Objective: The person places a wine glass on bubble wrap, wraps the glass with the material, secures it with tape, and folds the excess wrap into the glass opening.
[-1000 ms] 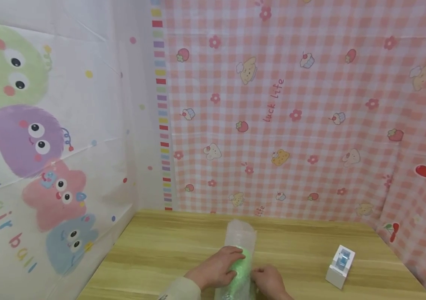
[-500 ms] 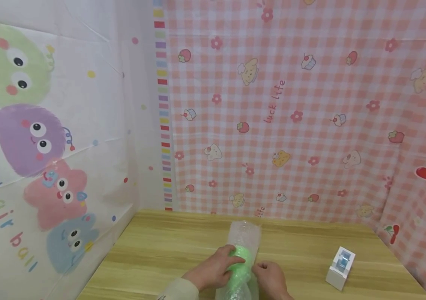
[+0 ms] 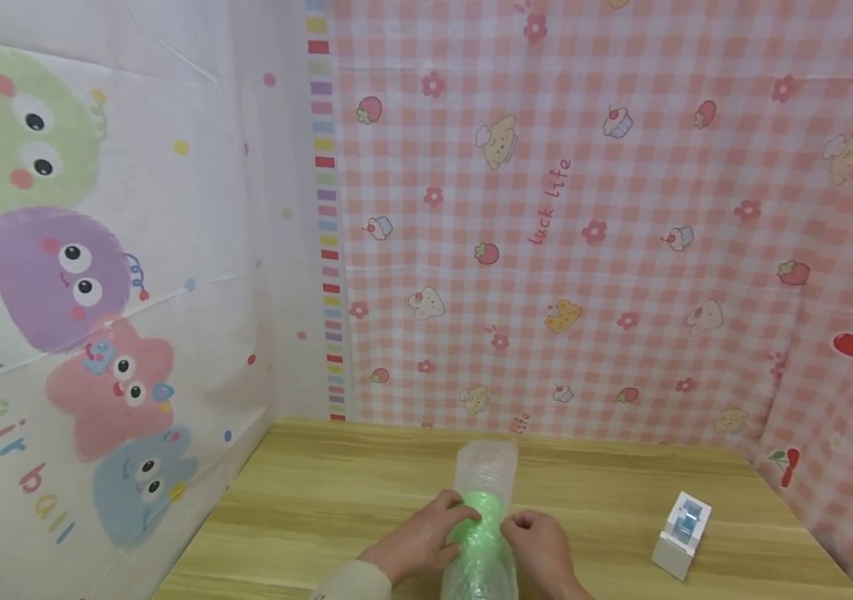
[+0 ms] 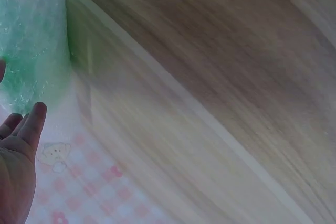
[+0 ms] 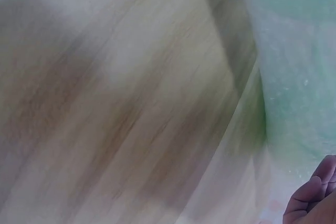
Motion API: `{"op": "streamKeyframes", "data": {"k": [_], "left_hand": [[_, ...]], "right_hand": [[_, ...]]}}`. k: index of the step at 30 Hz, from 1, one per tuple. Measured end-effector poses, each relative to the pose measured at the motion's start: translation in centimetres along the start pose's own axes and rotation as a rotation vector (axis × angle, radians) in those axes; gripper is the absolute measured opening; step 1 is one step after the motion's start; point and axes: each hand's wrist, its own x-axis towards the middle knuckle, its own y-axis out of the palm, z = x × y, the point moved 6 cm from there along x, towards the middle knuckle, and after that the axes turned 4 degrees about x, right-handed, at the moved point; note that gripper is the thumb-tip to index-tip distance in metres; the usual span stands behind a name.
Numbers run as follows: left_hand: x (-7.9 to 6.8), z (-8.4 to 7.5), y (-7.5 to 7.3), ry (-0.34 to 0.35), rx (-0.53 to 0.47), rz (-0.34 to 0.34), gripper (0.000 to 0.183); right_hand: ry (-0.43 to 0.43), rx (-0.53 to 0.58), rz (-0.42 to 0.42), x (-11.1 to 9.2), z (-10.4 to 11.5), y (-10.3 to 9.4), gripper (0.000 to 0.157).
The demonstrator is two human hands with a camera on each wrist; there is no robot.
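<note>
A long bundle of clear bubble wrap (image 3: pixel 486 467) lies lengthwise on the wood-grain table, its far end flat and pale. Inside shows a bright green object (image 3: pixel 488 537) of rounded, tube-like shape, blurred by the wrap. My left hand (image 3: pixel 426 533) rests on the bundle's left side, fingertips on top of the green part and thumb nearer me. In the left wrist view its fingers look straight at the wrap. On the opposite side, my right hand (image 3: pixel 542 550) pinches the wrap's right edge between thumb and curled forefinger. The bundle's near end runs out of the head view.
To the right stands a small white box-like holder (image 3: pixel 681 535) with a clear blue piece in its top. A pink checked cloth (image 3: pixel 584 275) hangs behind the table (image 3: pixel 306 500); a white cartoon-printed sheet (image 3: pixel 208 367) covers the left side.
My right hand has moved slightly farther from me along the wrap's edge. My left hand has slid a little left, and more of the green shows. The white holder stays in place.
</note>
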Motion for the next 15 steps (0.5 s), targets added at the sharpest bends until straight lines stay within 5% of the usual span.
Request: {"op": "streamKeyframes", "data": {"k": [5, 15], "left_hand": [[-0.4, 0.8, 0.1, -0.062, -0.029, 0.007, 0.046], [-1.0, 1.6, -0.1, -0.112, -0.035, 0.025, 0.043]], "right_hand": [[-0.025, 0.029, 0.04, -0.2, 0.4, 0.5, 0.018], [-0.229, -0.06, 0.131, -0.4, 1.1, 1.4, 0.017]]}}
